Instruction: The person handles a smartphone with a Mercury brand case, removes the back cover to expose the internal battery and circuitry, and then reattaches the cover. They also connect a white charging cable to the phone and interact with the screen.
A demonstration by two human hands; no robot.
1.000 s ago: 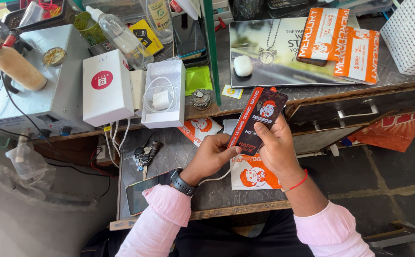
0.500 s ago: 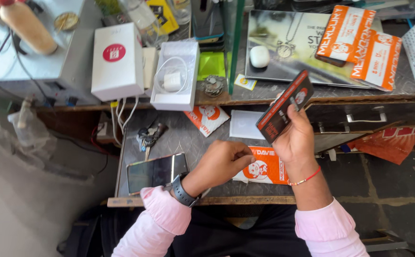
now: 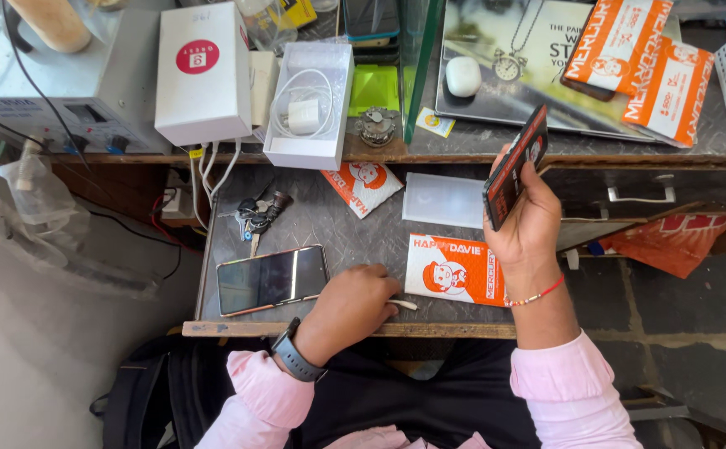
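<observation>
My right hand [image 3: 528, 223] is gripping a slim black phone with a red edge [image 3: 514, 166], fingers clamped, above the grey bench [image 3: 338, 233]. My left hand [image 3: 350, 303] is resting curled, pinching a small white stick [image 3: 403, 304] beside an orange printed packet [image 3: 454, 268].

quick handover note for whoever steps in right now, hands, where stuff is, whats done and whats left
Right hand: raised over the desk, gripping a dark phone tilted on edge.
Left hand: down on the grey desk, fingers closed on a small white stick-like piece, next to an orange-and-white packet.
Second phone lies flat, screen up, left of that hand; clear film sheet lies above the packet.
Done: both phones out on the desk.
Left: film not yet on either phone.
</observation>
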